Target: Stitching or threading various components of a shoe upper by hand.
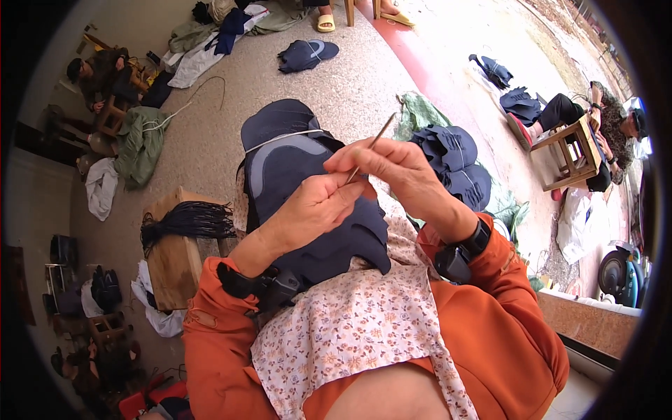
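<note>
A thin metal needle-like tool (382, 131) slants up to the right between my hands. My left hand (308, 213) pinches around its lower end. My right hand (406, 175) closes around it higher up, thumb and fingers together. Whether it carries thread is too small to see. Under both hands, on my lap, lies a stack of dark navy shoe-upper pieces (294, 171) with a grey curved band. A pale cord (283, 137) crosses the stack near its far end. Beneath it is my floral apron (350, 318).
To the left, a bundle of black cords (187, 222) lies on a wooden stool (168, 273). Tied navy stacks (451, 157) sit on green cloth at the right. Another navy piece (306, 54) lies ahead on the floor. A person (616, 133) sits at far right.
</note>
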Action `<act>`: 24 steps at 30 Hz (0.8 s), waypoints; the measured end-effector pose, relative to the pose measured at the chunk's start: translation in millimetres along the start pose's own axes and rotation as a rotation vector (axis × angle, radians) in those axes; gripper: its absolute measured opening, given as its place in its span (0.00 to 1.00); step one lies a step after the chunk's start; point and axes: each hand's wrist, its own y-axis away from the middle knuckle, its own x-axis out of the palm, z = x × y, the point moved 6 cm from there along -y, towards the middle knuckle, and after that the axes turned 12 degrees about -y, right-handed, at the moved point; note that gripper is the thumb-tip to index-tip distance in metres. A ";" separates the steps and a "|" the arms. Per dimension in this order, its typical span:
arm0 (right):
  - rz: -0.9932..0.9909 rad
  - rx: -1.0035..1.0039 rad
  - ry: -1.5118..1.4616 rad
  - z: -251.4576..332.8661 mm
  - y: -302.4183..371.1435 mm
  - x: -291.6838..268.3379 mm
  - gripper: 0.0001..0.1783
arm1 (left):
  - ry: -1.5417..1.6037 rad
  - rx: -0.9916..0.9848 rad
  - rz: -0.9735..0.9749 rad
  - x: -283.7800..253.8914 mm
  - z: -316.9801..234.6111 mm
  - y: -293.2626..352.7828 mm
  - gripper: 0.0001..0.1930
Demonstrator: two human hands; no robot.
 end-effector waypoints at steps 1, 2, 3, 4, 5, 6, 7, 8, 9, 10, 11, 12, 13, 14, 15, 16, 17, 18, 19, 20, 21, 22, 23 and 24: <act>-0.066 -0.108 -0.039 3.5 2.6 -4.0 0.15 | -0.130 -0.062 -0.097 0.0 -4.4 1.9 0.19; -0.090 -0.146 0.047 11.9 3.8 -12.9 0.15 | -0.126 -0.063 -0.093 0.3 -0.2 4.5 0.19; -0.182 -0.176 -0.062 14.8 5.7 -30.5 0.16 | -0.474 0.099 -0.118 -1.9 -3.3 8.8 0.24; -0.273 -0.209 -0.169 17.7 9.6 -50.0 0.16 | -0.823 0.267 -0.144 -0.3 -5.5 15.1 0.30; -0.256 -0.205 -0.238 21.8 13.3 -67.6 0.16 | -0.975 0.285 -0.100 2.1 6.0 21.2 0.36; -0.242 -0.201 -0.305 24.8 19.0 -84.5 0.15 | -1.027 0.270 -0.079 3.4 10.5 26.6 0.34; -0.242 -0.198 -0.303 24.8 25.9 -92.9 0.15 | -1.038 0.274 -0.117 2.2 15.5 30.0 0.33; -0.330 -0.145 -0.294 20.7 33.0 -104.2 0.15 | -1.048 0.280 -0.153 1.1 21.2 31.1 0.32; -0.417 -0.092 -0.285 14.6 38.6 -113.4 0.14 | -1.044 0.283 -0.153 1.7 24.2 32.1 0.32; -0.418 -0.095 -0.280 9.6 43.2 -117.4 0.14 | -1.033 0.338 -0.181 1.2 21.8 31.9 0.28; -0.437 -0.005 -0.264 -6.0 46.9 -117.7 0.14 | -1.025 0.378 -0.222 -1.0 19.7 35.5 0.24; -0.454 0.085 -0.246 -20.9 50.9 -115.8 0.13 | -1.029 0.369 -0.236 -3.1 22.8 36.3 0.24; -0.459 0.138 -0.209 -32.4 53.5 -108.0 0.12 | -1.041 0.409 -0.257 -4.2 25.0 38.1 0.21; -0.453 0.203 -0.164 -46.0 56.0 -105.3 0.13 | -1.053 0.454 -0.270 -5.4 24.7 37.2 0.18; -0.418 0.260 -0.130 -54.2 57.7 -96.7 0.13 | -1.090 0.523 -0.297 -5.6 19.0 38.5 0.15; -0.389 0.313 -0.098 -61.4 59.7 -88.7 0.13 | -1.097 0.523 -0.298 -3.9 14.2 39.5 0.15; -0.362 0.342 -0.061 -67.8 58.8 -84.2 0.13 | -1.133 0.495 -0.264 1.3 10.2 41.7 0.13; -0.334 0.372 -0.024 -73.4 57.1 -79.6 0.14 | -1.169 0.467 -0.230 6.5 8.8 43.1 0.11; -0.307 0.378 0.043 -72.8 53.8 -72.0 0.14 | -1.249 0.495 -0.251 11.6 8.8 45.4 0.08; -0.281 0.379 0.099 -73.2 50.8 -66.6 0.15 | -1.260 0.488 -0.258 13.8 8.2 47.0 0.08; -0.281 0.365 0.120 -73.0 49.4 -63.3 0.14 | -1.252 0.417 -0.243 13.8 10.1 47.1 0.08; -0.282 0.349 0.141 -72.7 46.1 -61.6 0.14 | -1.244 0.348 -0.226 9.8 9.8 46.2 0.08; -0.269 0.340 0.138 -71.8 42.9 -59.4 0.14 | -1.212 0.302 -0.204 3.1 6.7 48.7 0.07; -0.276 0.334 0.154 -69.7 40.2 -59.4 0.13 | -1.226 0.296 -0.214 -3.4 -1.6 56.1 0.07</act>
